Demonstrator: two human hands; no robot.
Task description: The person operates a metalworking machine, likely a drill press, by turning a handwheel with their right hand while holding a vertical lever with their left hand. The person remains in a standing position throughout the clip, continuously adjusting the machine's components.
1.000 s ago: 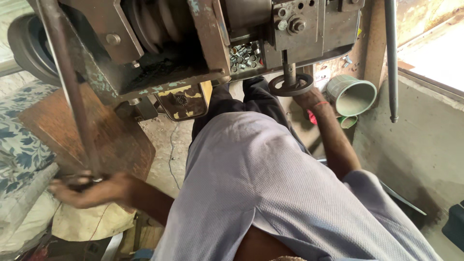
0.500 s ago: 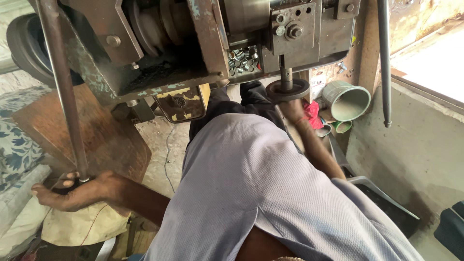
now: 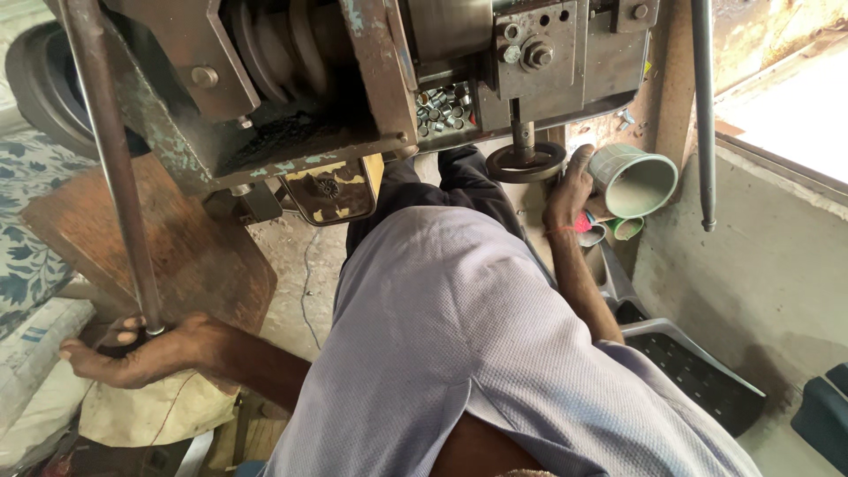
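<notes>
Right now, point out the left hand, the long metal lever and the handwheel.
left hand (image 3: 146, 353), head view, back of the hand
long metal lever (image 3: 110, 159), head view, mid shaft
handwheel (image 3: 526, 162), head view, dark rim under the machine

A bare concrete floor (image 3: 296, 265) runs beneath. Daylight comes over a grey plastered wall (image 3: 751, 283) at right. A blue floral cushion (image 3: 31, 230) lies at left.

The long steel lever (image 3: 110, 168) runs off the frame's top left; the right hand's (image 3: 568, 190) fingertips hide behind the handwheel (image 3: 526, 162).
</notes>
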